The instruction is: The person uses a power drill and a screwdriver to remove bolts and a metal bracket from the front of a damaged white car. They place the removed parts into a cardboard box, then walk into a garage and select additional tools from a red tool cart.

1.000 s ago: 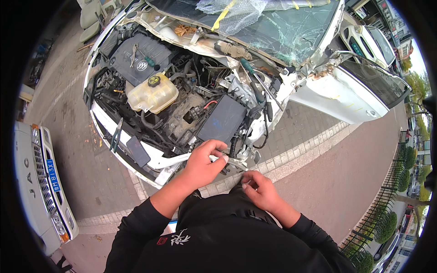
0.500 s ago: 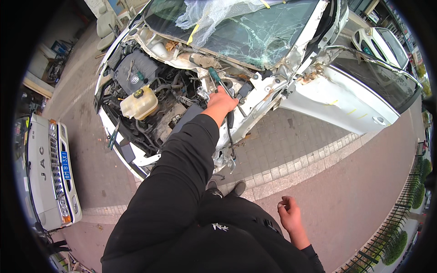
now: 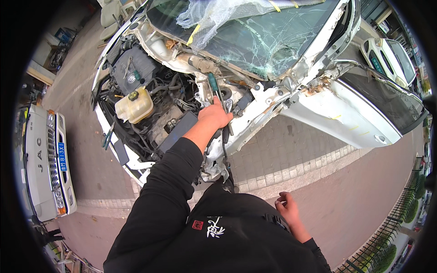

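Observation:
My left hand (image 3: pixel 215 113) reaches over the near fender of a damaged white car (image 3: pixel 261 109). Its index finger points toward a green-handled tool (image 3: pixel 213 83) with a metal shaft, lying on the car body. The other fingers curl under the hand, and whatever they grip is hidden. Low at the right, away from the car, hangs my right hand (image 3: pixel 289 210), loosely curled with gaps between the fingers and nothing in it. The engine bay is uncovered, showing a yellowed plastic tank (image 3: pixel 134 105) with a black cap and a dark engine cover (image 3: pixel 136 68).
Pliers (image 3: pixel 108 136) rest on the car's front edge. More hand tools (image 3: pixel 129 67) lie on the engine cover. The windshield (image 3: pixel 273 41) is cracked, partly under plastic wrap (image 3: pixel 214 18). An opened door (image 3: pixel 350 113) juts out at right. A white truck (image 3: pixel 43 164) stands left.
My left hand has drawn slightly down and left, uncovering more of the green-handled tool's shaft. My view has shifted a little; my right hand still hangs low at the right.

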Tool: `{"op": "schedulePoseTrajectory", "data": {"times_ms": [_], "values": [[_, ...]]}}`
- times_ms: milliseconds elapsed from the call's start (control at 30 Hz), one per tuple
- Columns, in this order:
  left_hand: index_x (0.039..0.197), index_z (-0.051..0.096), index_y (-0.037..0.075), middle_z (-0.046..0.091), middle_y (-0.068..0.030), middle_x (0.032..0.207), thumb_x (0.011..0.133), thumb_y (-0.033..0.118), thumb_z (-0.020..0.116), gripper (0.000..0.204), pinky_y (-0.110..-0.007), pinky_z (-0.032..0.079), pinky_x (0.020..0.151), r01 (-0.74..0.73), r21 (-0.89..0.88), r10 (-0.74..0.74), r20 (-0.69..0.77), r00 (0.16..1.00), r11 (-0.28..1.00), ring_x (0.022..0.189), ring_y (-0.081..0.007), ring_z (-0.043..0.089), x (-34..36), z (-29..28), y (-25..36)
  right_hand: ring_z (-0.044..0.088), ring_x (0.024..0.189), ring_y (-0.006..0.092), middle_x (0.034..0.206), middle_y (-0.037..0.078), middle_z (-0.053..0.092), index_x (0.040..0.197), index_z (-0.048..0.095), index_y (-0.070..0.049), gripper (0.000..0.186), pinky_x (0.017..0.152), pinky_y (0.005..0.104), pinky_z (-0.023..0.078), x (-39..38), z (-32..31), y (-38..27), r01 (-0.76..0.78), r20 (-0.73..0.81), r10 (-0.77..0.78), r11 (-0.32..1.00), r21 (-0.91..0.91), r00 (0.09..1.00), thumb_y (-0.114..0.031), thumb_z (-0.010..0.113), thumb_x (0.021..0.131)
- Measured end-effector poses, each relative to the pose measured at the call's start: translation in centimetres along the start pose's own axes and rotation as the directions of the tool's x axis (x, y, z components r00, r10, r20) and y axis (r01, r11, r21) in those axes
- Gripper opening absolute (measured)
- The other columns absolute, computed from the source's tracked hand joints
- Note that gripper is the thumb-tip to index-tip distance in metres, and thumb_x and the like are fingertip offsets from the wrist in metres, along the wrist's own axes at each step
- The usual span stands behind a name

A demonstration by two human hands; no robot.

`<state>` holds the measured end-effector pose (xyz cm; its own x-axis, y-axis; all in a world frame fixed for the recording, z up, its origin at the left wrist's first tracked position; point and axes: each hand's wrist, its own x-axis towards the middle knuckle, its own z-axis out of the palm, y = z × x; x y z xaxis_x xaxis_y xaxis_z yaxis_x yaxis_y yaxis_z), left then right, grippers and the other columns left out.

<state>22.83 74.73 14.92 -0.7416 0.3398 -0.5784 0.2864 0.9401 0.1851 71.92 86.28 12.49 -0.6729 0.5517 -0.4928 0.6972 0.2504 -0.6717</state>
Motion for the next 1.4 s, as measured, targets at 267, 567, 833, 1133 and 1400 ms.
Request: {"op": "schedulePoseTrajectory", "data": {"times_ms": [267, 567, 833, 1133, 1400], "values": [[0.176, 0.028, 0.007, 0.074, -0.0212, 0.138, 0.101, 0.054, 0.073, 0.099, -0.051, 0.059, 0.106, -0.058, -0.150, 0.019, -0.251, 0.968, 0.987, 0.121, -0.0424, 0.076, -0.1, -1.5, -2.2, 0.075, 0.087, 0.0342, 0.110, 0.020, 0.076, 0.136, 0.068, 0.000, 0.046, 0.082, 0.0459, 0.061, 15.5, -2.8, -12.7, 0.308, -0.002, -0.322, 0.907, -0.287, 0.947, -0.018, 0.078, 0.096], [0.155, 0.057, 0.005, 0.063, -0.0230, 0.140, 0.096, 0.038, 0.080, 0.072, -0.054, 0.059, 0.105, -0.170, -0.216, 0.059, -0.441, 0.895, 0.962, 0.127, -0.0441, 0.068, 0.5, -0.2, -0.6, 0.076, 0.093, 0.0421, 0.102, 0.020, 0.078, 0.139, 0.066, 0.004, 0.053, 0.087, 0.0510, 0.060, 39.0, -1.1, -25.0, 0.465, -0.040, -0.532, 0.771, -0.436, 0.846, -0.025, 0.079, 0.097], [0.155, 0.057, 0.006, 0.063, -0.0207, 0.137, 0.096, 0.037, 0.079, 0.070, -0.053, 0.057, 0.106, -0.082, -0.310, -0.043, -0.377, 0.925, 0.947, 0.127, -0.0435, 0.067, -1.2, 1.5, -1.4, 0.076, 0.100, 0.0473, 0.114, 0.024, 0.077, 0.125, 0.062, -0.002, 0.041, 0.083, 0.0580, 0.061, 42.5, 1.3, -26.1, 0.470, 0.028, -0.559, 0.668, -0.577, 0.829, -0.032, 0.076, 0.102], [0.155, 0.057, 0.004, 0.060, -0.0200, 0.143, 0.097, 0.040, 0.079, 0.072, -0.053, 0.056, 0.109, -0.013, -0.362, -0.139, -0.388, 0.911, 0.932, 0.133, -0.0430, 0.063, 3.0, -0.1, 0.4, 0.080, 0.090, 0.0421, 0.104, 0.019, 0.078, 0.110, 0.063, -0.007, 0.033, 0.078, 0.0540, 0.064, 44.0, 1.0, -27.2, 0.535, 0.221, -0.592, 0.429, -0.728, 0.775, -0.038, 0.073, 0.106], [0.148, 0.064, 0.004, 0.063, -0.0211, 0.139, 0.094, 0.033, 0.081, 0.064, -0.054, 0.056, 0.109, -0.069, -0.371, -0.147, -0.522, 0.840, 0.926, 0.129, -0.0443, 0.064, 8.0, -2.3, -0.5, 0.077, 0.091, 0.0442, 0.101, 0.023, 0.077, 0.112, 0.068, -0.002, 0.032, 0.079, 0.0564, 0.062, 41.9, 0.0, -31.1, 0.658, 0.236, -0.715, 0.395, -0.641, 0.658, -0.031, 0.075, 0.102]]}}
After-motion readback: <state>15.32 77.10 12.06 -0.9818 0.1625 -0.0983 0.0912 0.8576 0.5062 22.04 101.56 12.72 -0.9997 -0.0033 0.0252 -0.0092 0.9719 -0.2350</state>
